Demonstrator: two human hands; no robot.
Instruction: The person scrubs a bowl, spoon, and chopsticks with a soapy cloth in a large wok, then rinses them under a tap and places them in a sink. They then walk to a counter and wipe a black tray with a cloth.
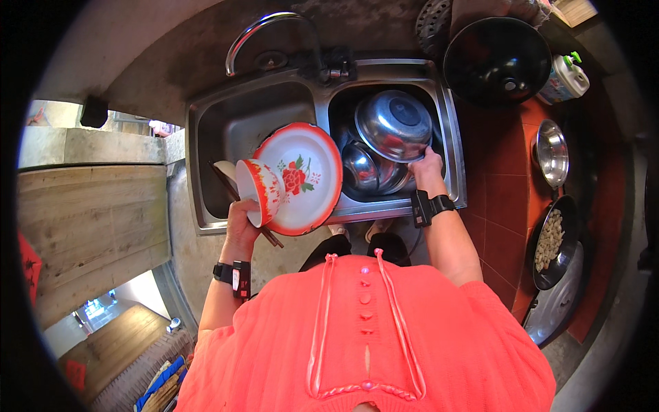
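Observation:
My left hand [242, 226] grips a white bowl [262, 190] with a red-orange pattern, tilted on its side, together with dark chopsticks [226, 181]. A pale spoon [225, 169] shows behind the bowl. Next to the bowl, and partly behind it, is a white enamel plate [322, 172] with a red rim and a flower; what supports it I cannot tell. Over the right sink basin [381, 85], my right hand [428, 169] holds the rim of an upturned stainless steel bowl [399, 116]. Other shiny metal bowls [360, 167] lie below it in that basin.
The left sink basin [247, 113] lies under a curved chrome faucet [270, 19]. Right of the sink, a red-tiled counter [502, 195] holds a black wok-like pan [497, 62], a white jug [569, 77], a steel bowl [553, 154] and a pan of chopped food [551, 239].

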